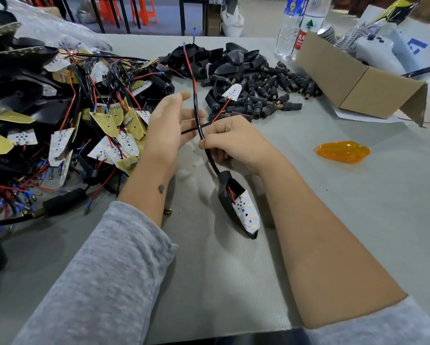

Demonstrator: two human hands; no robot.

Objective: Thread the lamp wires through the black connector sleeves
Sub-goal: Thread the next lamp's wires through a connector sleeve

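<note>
Grey table matting [234, 270] is being worked over. Limp lamp wire [198, 113] is being pinched by the right hand [230, 139] near its housing [230, 195]; the left hand [168, 125] is being held open beside it. Light and floppy, it is probably best gripped close to its red tip, with black connector sleeves [271, 95] being kept heaped beyond.

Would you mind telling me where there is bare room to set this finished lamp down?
Bare table lies right of the right hand, between the orange lens and the near edge. The left side is crowded with wired boards; the sleeve pile fills the far middle.
</note>
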